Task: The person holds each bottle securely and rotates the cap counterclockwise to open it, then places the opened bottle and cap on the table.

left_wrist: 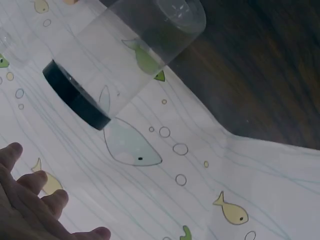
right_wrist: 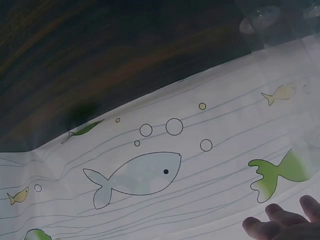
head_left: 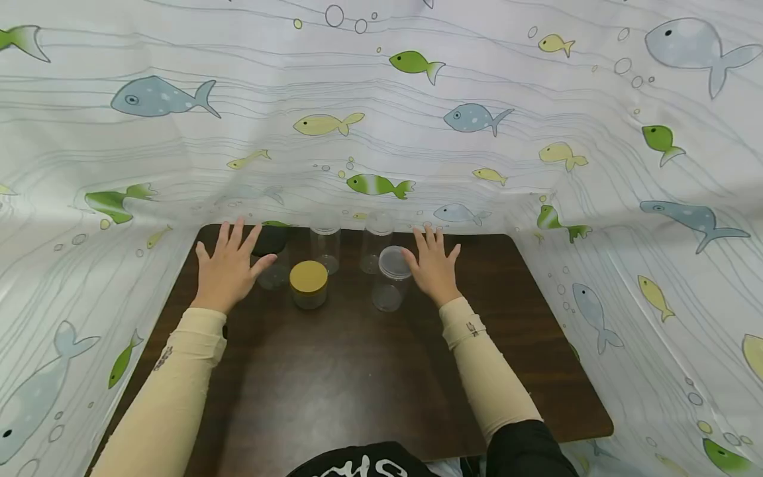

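Observation:
Several clear jars stand near the table's far edge. My left hand [head_left: 225, 273], fingers spread, is beside a clear jar with a black lid [head_left: 271, 240]; whether it touches the jar I cannot tell. In the left wrist view that jar's black lid [left_wrist: 76, 95] lies beyond my fingertips [left_wrist: 56, 198]. To its right is a short jar with a yellow lid [head_left: 308, 278]. My right hand [head_left: 435, 270], fingers spread too, has its thumb close to a jar with a translucent lid [head_left: 395, 262]. Behind are two clear jars, one on the left [head_left: 324, 248] and one on the right [head_left: 375, 248].
The dark brown wooden table [head_left: 346, 384] has rounded corners. A white fish-print sheet [head_left: 369, 152] hangs behind it and along both sides. My torso in a black top [head_left: 369, 460] is at the table's near edge.

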`<move>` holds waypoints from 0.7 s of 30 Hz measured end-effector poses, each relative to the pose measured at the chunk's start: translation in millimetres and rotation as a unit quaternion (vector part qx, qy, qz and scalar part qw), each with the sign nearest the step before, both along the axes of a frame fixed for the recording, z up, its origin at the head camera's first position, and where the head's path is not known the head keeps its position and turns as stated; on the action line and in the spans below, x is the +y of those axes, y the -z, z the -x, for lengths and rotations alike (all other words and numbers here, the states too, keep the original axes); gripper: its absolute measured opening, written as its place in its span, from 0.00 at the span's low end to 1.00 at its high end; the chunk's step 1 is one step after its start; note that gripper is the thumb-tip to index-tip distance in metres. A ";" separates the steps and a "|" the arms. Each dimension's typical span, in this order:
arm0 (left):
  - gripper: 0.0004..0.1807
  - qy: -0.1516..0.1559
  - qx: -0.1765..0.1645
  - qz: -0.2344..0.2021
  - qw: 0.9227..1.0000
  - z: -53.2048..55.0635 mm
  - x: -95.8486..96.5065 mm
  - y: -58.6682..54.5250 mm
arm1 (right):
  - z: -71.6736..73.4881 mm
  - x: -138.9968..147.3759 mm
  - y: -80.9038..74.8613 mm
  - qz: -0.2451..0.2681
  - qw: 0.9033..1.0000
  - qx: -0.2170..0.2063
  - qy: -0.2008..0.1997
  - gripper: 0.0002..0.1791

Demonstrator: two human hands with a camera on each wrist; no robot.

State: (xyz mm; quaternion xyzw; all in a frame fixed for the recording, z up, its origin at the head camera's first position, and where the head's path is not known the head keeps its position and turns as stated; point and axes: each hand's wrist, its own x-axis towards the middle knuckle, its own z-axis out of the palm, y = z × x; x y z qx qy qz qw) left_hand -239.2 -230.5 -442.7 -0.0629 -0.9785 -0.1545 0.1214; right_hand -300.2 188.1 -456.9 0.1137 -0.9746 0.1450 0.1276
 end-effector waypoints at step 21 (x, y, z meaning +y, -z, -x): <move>0.45 0.005 0.002 -0.010 1.000 -0.4 9.3 19.7 | -7.8 -14.1 18.5 0.011 0.996 -0.070 -0.050 0.42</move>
